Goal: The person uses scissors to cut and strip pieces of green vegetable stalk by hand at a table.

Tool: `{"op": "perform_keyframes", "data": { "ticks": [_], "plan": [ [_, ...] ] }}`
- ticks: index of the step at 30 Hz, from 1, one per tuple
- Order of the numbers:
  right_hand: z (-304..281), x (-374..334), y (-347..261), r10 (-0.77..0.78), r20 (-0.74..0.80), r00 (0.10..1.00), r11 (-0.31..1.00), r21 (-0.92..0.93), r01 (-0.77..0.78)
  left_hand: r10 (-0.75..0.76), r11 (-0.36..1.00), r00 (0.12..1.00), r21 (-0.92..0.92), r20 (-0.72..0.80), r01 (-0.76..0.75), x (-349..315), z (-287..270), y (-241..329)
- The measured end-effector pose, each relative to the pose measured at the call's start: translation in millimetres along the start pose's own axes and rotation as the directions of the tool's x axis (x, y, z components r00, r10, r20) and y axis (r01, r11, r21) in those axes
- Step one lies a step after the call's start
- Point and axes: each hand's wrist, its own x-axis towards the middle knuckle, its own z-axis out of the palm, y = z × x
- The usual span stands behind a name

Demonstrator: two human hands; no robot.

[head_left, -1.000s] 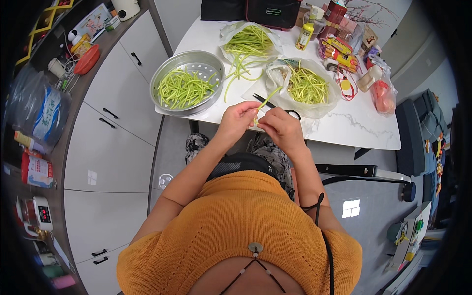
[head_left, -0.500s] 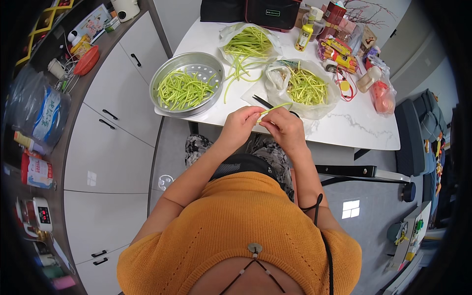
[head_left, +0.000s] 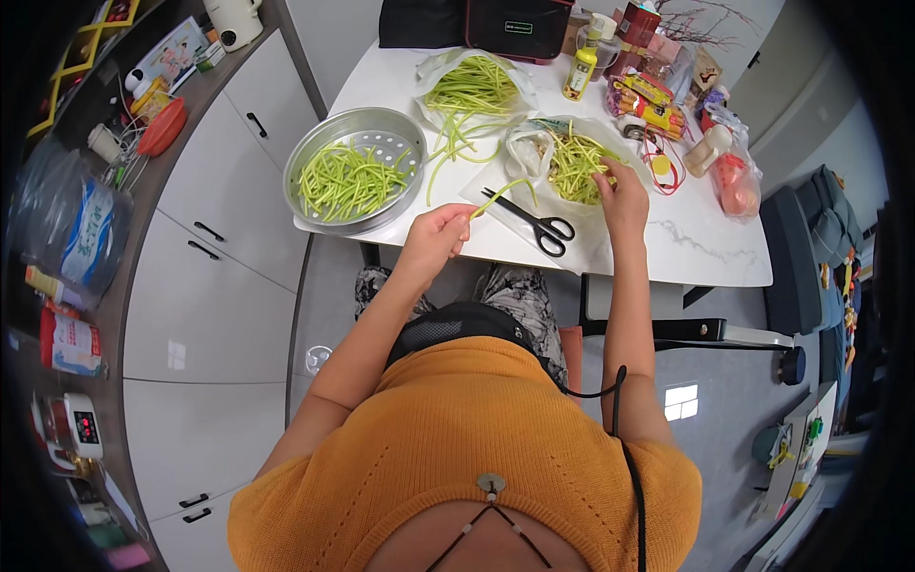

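Note:
My left hand (head_left: 437, 238) is closed around a long green garlic scape (head_left: 500, 195), its curved end pointing right over the table. Fingers bent together, my right hand (head_left: 621, 195) is at the right side of an open plastic bag (head_left: 530, 157) of yellow-green scape bits (head_left: 578, 157). Whatever those fingertips hold is too small to make out. Between the hands lie black scissors (head_left: 548, 234). A round metal steamer pan (head_left: 416, 143) with a perforated bottom, left of them, contains short cut pieces (head_left: 348, 181). Whole scapes (head_left: 472, 86) fill another bag behind.
The white marble-look table (head_left: 705, 243) has its near edge just below my hands. At the back stand a yellow bottle (head_left: 579, 74) and a dark case (head_left: 517, 29). Snack packs (head_left: 648, 103) and a bag of reddish fruit (head_left: 736, 186) crowd the right. White cabinets (head_left: 205, 315) line my left.
My hands have parted. The right moved right to the bag of scape bits, and the left drew slightly left, still holding the scape. The scissors, mostly covered before, are now in full view.

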Motion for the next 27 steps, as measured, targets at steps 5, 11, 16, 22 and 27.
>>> {"op": "perform_keyframes", "data": {
  "ticks": [5,11,16,22,27],
  "plan": [
    [-1,-7,-27,-0.122,-0.096,0.988,0.981,0.141,0.135,-0.012,1.000,1.000,0.002,0.013,0.012,0,-1,2],
    [12,-49,-42,-0.130,0.244,0.961,0.992,0.024,0.128,-0.038,0.999,0.999,0.003,-0.039,0.038,4,-2,2],
    [7,-63,-36,-0.028,0.470,0.882,0.987,-0.125,0.098,-0.055,0.998,0.996,-0.016,-0.065,0.054,8,-7,-5],
    [9,-60,-36,-0.062,0.546,0.835,0.986,-0.096,0.136,-0.082,0.996,0.994,-0.023,-0.069,0.081,16,-4,-13],
    [8,-46,-29,-0.068,0.678,0.732,0.957,-0.162,0.239,-0.047,0.999,0.995,-0.023,-0.089,0.046,22,3,-9]
  ]
}}
